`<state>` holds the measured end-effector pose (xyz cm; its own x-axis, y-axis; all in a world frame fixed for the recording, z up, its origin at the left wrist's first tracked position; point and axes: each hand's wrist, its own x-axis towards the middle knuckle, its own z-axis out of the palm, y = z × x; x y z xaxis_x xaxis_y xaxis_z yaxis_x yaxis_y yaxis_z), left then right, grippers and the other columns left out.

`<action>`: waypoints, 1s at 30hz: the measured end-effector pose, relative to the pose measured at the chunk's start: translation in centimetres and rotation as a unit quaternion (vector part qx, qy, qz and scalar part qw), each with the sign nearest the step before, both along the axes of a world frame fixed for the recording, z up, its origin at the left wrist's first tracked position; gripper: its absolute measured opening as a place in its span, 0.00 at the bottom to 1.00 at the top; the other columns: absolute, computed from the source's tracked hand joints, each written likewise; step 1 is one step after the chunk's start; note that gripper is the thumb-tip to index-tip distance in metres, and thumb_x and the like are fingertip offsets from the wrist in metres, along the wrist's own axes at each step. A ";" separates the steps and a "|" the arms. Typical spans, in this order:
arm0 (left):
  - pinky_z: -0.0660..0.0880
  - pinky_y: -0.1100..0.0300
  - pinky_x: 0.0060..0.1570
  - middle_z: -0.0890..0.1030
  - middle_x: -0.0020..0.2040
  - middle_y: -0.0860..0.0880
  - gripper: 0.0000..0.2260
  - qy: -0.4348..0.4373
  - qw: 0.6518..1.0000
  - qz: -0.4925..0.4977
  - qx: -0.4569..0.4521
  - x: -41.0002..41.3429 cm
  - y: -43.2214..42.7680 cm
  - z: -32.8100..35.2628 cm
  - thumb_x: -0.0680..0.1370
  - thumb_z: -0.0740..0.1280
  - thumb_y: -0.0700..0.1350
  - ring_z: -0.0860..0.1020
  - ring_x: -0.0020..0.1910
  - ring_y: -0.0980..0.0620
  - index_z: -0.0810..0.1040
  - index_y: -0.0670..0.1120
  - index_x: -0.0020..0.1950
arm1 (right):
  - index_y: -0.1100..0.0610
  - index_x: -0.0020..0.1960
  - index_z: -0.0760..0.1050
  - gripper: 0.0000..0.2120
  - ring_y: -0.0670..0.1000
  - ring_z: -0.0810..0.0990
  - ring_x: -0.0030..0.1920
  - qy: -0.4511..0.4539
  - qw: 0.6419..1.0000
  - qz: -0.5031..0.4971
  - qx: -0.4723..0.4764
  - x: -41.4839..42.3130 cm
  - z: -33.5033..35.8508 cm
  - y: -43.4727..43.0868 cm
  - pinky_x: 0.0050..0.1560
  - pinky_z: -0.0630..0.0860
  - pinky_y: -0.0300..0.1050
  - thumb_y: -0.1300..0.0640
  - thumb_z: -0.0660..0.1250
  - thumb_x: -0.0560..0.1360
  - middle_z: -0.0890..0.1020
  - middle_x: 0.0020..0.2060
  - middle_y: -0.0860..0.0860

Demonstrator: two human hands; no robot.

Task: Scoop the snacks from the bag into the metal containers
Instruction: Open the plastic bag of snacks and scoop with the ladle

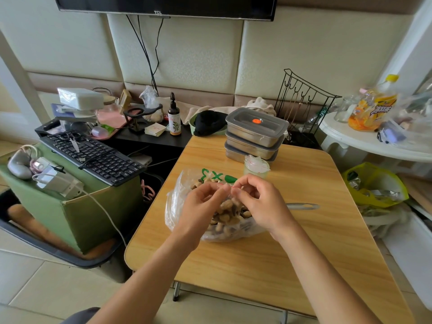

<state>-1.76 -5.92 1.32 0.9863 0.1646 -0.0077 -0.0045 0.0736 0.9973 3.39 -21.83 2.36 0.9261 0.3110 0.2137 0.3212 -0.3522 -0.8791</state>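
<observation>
Head view. A folding table with a smooth, light wood-grain top and rounded corners carries the work. Left of its centre lies a clear, crinkled plastic bag with green printing. It is slumped into a soft mound and filled with brown, oval, glossy snacks. The left hand and right hand meet over the bag's upper part. Both have curled fingers pinching the thin film at its gathered top, where a fine red strand shows between the fingertips. Whether the mouth is tied or loose cannot be told.

At the table's far edge, apart from the bag, stand three rectangular brushed-steel metal containers. They are stacked slightly askew, each under a grey lid, and the top lid bears a round orange spot. Just in front of the stack sits a small pale-green cup capped with wrinkled clear film. A slim, shiny metal handle lies flat on the tabletop, emerging from behind the right hand, and its working end is hidden.

Left of the table, a black keyboard rests tilted on a green box.
</observation>
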 end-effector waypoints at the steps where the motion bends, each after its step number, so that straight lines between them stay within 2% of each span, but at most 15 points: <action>1: 0.81 0.60 0.45 0.87 0.46 0.48 0.08 -0.001 1.000 0.000 -0.002 0.0 0.0 0.0 0.80 0.71 0.47 0.86 0.47 0.51 0.84 0.42 0.49 | 0.48 0.44 0.80 0.05 0.43 0.75 0.35 -0.006 1.000 -0.002 -0.010 0.0 -0.1 0.0 0.38 0.74 0.41 0.53 0.72 0.79 0.79 0.33 0.46; 3: 0.82 0.56 0.44 0.87 0.46 0.44 0.07 -0.003 1.000 0.009 -0.012 0.1 0.2 0.1 0.79 0.73 0.44 0.86 0.46 0.48 0.82 0.42 0.45 | 0.47 0.44 0.80 0.05 0.44 0.74 0.34 -0.017 0.999 -0.012 -0.027 -0.1 -0.2 0.0 0.36 0.73 0.42 0.52 0.73 0.79 0.77 0.32 0.47; 6: 0.84 0.53 0.42 0.87 0.47 0.41 0.08 -0.004 0.999 0.028 -0.036 0.3 0.4 0.3 0.78 0.73 0.41 0.87 0.46 0.45 0.81 0.37 0.44 | 0.48 0.46 0.83 0.03 0.50 0.80 0.36 0.010 1.000 -0.020 0.020 -0.1 0.0 0.2 0.40 0.79 0.48 0.53 0.74 0.78 0.82 0.35 0.51; 8: 0.85 0.52 0.41 0.87 0.47 0.39 0.09 0.000 0.997 0.047 -0.055 0.4 0.5 0.4 0.78 0.73 0.41 0.86 0.44 0.44 0.80 0.36 0.46 | 0.50 0.47 0.84 0.02 0.49 0.83 0.38 0.047 0.997 -0.021 0.058 -0.1 0.3 0.0 0.43 0.82 0.47 0.56 0.74 0.79 0.85 0.37 0.51; 10: 0.84 0.52 0.41 0.86 0.47 0.38 0.08 -0.003 0.998 0.041 -0.048 0.6 0.5 0.4 0.80 0.72 0.43 0.85 0.44 0.45 0.79 0.38 0.47 | 0.52 0.47 0.84 0.04 0.46 0.82 0.37 0.064 0.996 -0.020 0.054 0.1 0.3 -0.4 0.43 0.81 0.44 0.57 0.72 0.80 0.85 0.37 0.49; 13: 0.84 0.51 0.43 0.85 0.46 0.45 0.08 -0.017 0.999 0.020 0.047 0.9 -0.2 0.2 0.84 0.65 0.47 0.85 0.46 0.46 0.77 0.43 0.53 | 0.51 0.46 0.82 0.06 0.43 0.80 0.36 0.063 0.997 -0.033 0.022 0.0 -0.2 -0.2 0.42 0.80 0.44 0.55 0.70 0.81 0.83 0.35 0.45; 16: 0.82 0.37 0.45 0.83 0.44 0.45 0.08 -0.045 0.988 0.034 0.142 1.8 -0.9 0.1 0.86 0.60 0.51 0.83 0.44 0.41 0.75 0.51 0.51 | 0.52 0.47 0.83 0.05 0.43 0.81 0.37 0.074 0.996 -0.044 0.036 0.2 -0.4 0.3 0.42 0.80 0.41 0.54 0.70 0.81 0.84 0.36 0.44; 18: 0.81 0.39 0.41 0.81 0.41 0.42 0.10 -0.045 0.986 0.056 0.152 2.4 -1.3 0.3 0.86 0.58 0.52 0.80 0.39 0.40 0.73 0.49 0.51 | 0.52 0.49 0.82 0.04 0.44 0.82 0.37 0.078 0.995 -0.040 0.056 1.3 0.3 0.2 0.41 0.81 0.41 0.53 0.71 0.80 0.85 0.38 0.46; 19: 0.80 0.44 0.38 0.80 0.38 0.44 0.11 -0.043 0.987 0.070 0.141 2.7 -1.3 0.5 0.86 0.58 0.52 0.79 0.37 0.44 0.72 0.47 0.51 | 0.52 0.50 0.82 0.05 0.45 0.83 0.37 0.079 0.994 -0.048 0.063 2.1 0.9 0.0 0.41 0.81 0.41 0.51 0.70 0.80 0.85 0.40 0.48; 21: 0.78 0.57 0.32 0.78 0.35 0.49 0.11 -0.028 0.991 0.093 0.095 3.6 -1.2 0.3 0.86 0.58 0.50 0.78 0.32 0.53 0.72 0.43 0.52 | 0.53 0.50 0.80 0.07 0.46 0.82 0.36 0.063 0.990 -0.103 0.068 4.7 2.1 -0.7 0.39 0.79 0.42 0.50 0.68 0.81 0.85 0.40 0.50; 22: 0.77 0.59 0.30 0.78 0.36 0.49 0.11 -0.017 0.992 0.104 0.074 4.0 -1.2 0.3 0.87 0.58 0.49 0.78 0.31 0.55 0.72 0.42 0.53 | 0.54 0.49 0.80 0.08 0.46 0.82 0.35 0.049 0.985 -0.150 0.064 6.5 2.6 -1.2 0.39 0.78 0.43 0.50 0.67 0.82 0.85 0.40 0.51; 24: 0.79 0.56 0.32 0.79 0.39 0.45 0.11 -0.002 0.991 0.118 0.061 4.9 -1.0 0.0 0.87 0.59 0.49 0.80 0.32 0.54 0.73 0.42 0.54 | 0.55 0.47 0.79 0.11 0.47 0.83 0.35 0.036 0.966 -0.250 0.050 10.6 3.6 -2.2 0.41 0.79 0.48 0.51 0.64 0.82 0.85 0.40 0.52; 26: 0.79 0.54 0.33 0.80 0.38 0.44 0.10 0.006 0.989 0.133 0.065 5.9 -0.9 -0.2 0.87 0.59 0.49 0.81 0.31 0.52 0.74 0.43 0.54 | 0.57 0.48 0.79 0.15 0.54 0.85 0.43 0.060 0.945 -0.319 0.025 14.5 4.3 -2.9 0.46 0.80 0.51 0.46 0.62 0.82 0.86 0.45 0.55; 28: 0.80 0.47 0.37 0.81 0.34 0.47 0.10 0.008 0.987 0.141 0.076 6.6 -0.9 -0.5 0.86 0.59 0.50 0.82 0.33 0.46 0.74 0.44 0.54 | 0.59 0.56 0.79 0.23 0.58 0.84 0.50 0.118 0.930 -0.347 -0.009 17.5 4.4 -3.1 0.51 0.81 0.54 0.39 0.62 0.79 0.85 0.51 0.57; 30: 0.80 0.42 0.42 0.83 0.37 0.44 0.10 0.009 0.985 0.149 0.082 7.0 -0.9 -0.7 0.86 0.60 0.50 0.83 0.36 0.43 0.74 0.45 0.53 | 0.58 0.62 0.77 0.27 0.56 0.82 0.47 0.176 0.924 -0.339 -0.008 18.9 4.1 -2.9 0.49 0.81 0.53 0.37 0.65 0.78 0.84 0.54 0.57</action>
<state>5.21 -6.84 0.66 0.8942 0.4470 0.0265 0.0161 -0.0913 0.9957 22.26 -24.74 6.42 0.9203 -0.3661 -0.1378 -0.2833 -0.3808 -0.8802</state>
